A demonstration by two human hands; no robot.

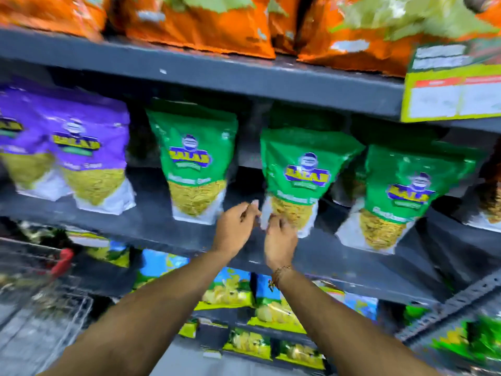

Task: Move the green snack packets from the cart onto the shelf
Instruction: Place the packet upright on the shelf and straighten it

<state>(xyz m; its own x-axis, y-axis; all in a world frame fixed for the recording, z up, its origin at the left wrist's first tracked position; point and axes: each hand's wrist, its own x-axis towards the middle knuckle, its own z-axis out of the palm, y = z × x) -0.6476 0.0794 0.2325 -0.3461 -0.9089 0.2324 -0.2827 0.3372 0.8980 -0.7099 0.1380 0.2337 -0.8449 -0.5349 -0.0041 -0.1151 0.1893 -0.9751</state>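
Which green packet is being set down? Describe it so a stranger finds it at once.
On the dark middle shelf, past the purple packets, stand three green packets. It is the middle one. Unlike its neighbours, it has the right hand at its bottom edge, with the left hand just beside.

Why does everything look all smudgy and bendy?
Head view: motion blur smears the green packets, their lettering unreadable, and both hands, left and right; the wide lens bows the shelf edge; lighting is even, without harsh glare.
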